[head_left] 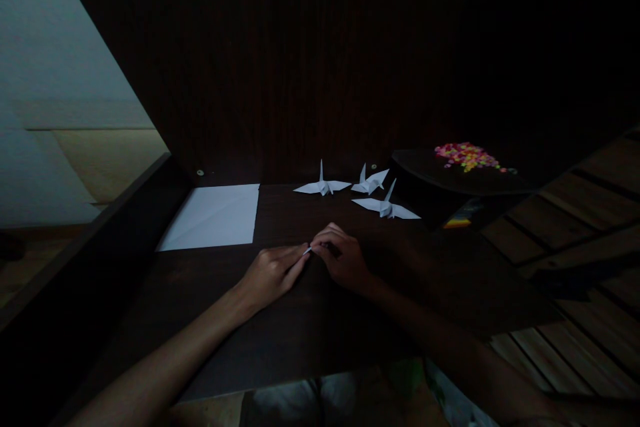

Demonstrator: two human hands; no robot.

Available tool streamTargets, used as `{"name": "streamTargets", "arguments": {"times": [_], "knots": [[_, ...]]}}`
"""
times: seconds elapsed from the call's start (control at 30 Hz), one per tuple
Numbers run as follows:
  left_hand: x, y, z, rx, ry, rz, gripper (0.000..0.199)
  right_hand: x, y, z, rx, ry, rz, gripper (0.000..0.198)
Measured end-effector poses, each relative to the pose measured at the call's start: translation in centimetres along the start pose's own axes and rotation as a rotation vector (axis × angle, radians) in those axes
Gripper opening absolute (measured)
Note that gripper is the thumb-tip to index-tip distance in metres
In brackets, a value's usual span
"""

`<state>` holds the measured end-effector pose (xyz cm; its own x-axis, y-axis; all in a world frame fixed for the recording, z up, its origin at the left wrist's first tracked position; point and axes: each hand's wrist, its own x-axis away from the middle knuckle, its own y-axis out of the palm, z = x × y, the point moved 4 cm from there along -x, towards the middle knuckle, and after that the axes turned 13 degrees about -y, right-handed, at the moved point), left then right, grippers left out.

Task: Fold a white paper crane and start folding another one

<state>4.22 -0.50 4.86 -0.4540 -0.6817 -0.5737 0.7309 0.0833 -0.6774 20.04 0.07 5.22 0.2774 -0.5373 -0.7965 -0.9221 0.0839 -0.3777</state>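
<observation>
Between my two hands is a small piece of folded white paper (307, 251), mostly covered by the fingers. My left hand (273, 271) pinches it from the left, low over the dark tabletop. From the right, my right hand (343, 257) holds its other end with thumb and fingertips closed. Behind the hands stand three white paper cranes: one at the left (324, 187), one at the back right (370, 182), and a nearer one (386, 207) with wings spread. To the left lies a flat white sheet of paper (213, 217) with faint diagonal creases.
A dark wooden tabletop (210, 320) carries everything, with a tall dark panel (300, 67) behind and a raised side edge (85, 240) at left. On a rounded shelf (425, 170) at right sits a pile of small colourful pieces (467, 155). Slatted wood (585, 340) shows at lower right.
</observation>
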Motion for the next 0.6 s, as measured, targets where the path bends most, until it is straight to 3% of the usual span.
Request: {"name": "streamTargets", "arguments": {"times": [0.23, 0.6], "knots": [[0.1, -0.7, 0.9, 0.077, 0.048, 0.034, 0.023, -0.3, -0.3, -0.9, -0.023, -0.092, 0.066, 0.008], [0.3, -1.1, 1.2, 0.080, 0.048, 0.095, 0.023, -0.2, 0.0, -0.8, -0.097, -0.055, 0.064, 0.008]]}}
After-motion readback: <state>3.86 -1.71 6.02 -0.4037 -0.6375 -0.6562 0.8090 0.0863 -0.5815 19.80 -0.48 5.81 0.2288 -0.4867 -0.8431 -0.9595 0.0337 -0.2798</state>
